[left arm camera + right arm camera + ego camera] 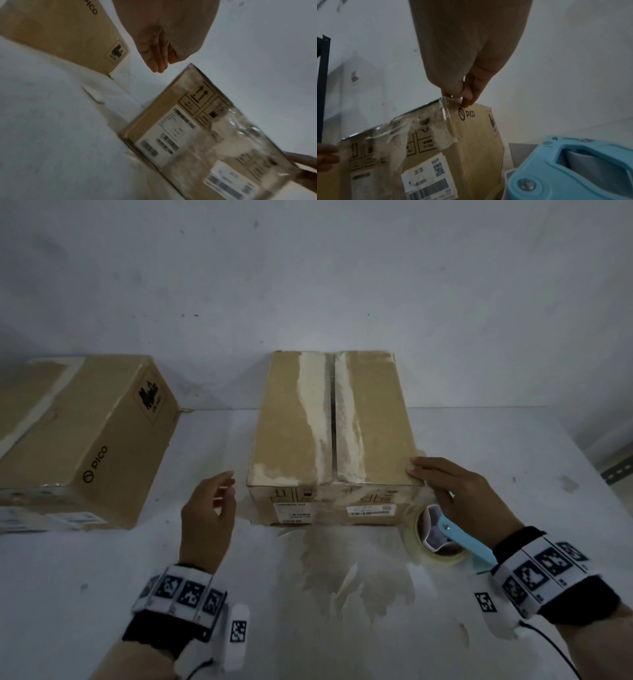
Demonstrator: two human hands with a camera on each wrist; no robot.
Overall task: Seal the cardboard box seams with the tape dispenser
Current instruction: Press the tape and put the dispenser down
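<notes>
A brown cardboard box (pixel 298 436) (pixel 171 128) (pixel 471 142) stands in the middle of the white table, its top centre seam (pixel 333 412) a dark gap between pale strips of torn old tape. My right hand (pixel 445 484) (pixel 467 100) holds the box's near right top corner, fingers on top and thumb against the side. Below that wrist the blue tape dispenser (pixel 455 537) (pixel 573 169) with its clear roll lies on the table, unheld. My left hand (pixel 212 508) (pixel 157 54) hovers just left of the near left corner, fingers straight and holding nothing.
A second, larger PICO box (pixel 85 440) (pixel 68 33) sits at the far left against the wall. Brownish tape residue (pixel 342 559) marks the table (pixel 102 577) in front of the centre box. A dark metal rack (pixel 616 470) (pixel 322 81) stands off the right edge.
</notes>
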